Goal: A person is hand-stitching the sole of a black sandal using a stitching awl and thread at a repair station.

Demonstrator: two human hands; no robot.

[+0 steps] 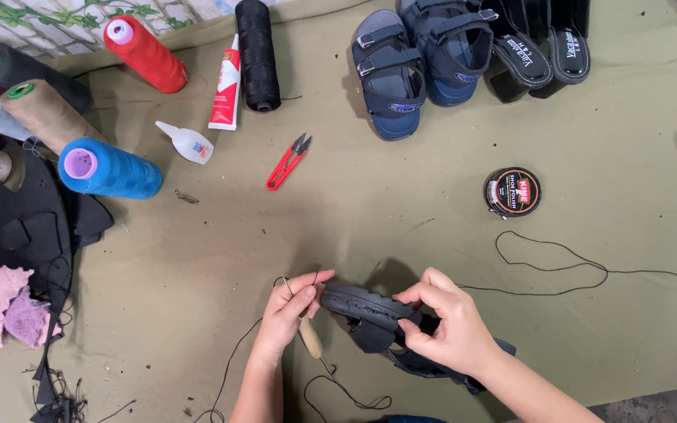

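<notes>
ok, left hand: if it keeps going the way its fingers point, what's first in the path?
The left hand points up and right, its fingertips almost at the dark sandal that the right hand holds. It would likely meet the sandal's sole edge first, though depth is unclear.

**Colours on the olive cloth**

The bench (401, 219) wears plain olive-green cloth. At six o'clock lies a dark navy sandal (374, 313) trailing black thread (558, 270). Toward ten o'clock stand thread cones: bright blue (111, 168), red (145, 53), tan (41, 113) and black (257, 55). Beside them sit a white-and-red glue tube (226, 84) and a red thread snipper (287, 162). At twelve o'clock rest navy-blue sandals (421, 63); at two o'clock, a black round polish tin (512, 192) with a red label. Pink rags (9, 305) lie at nine o'clock.
</notes>
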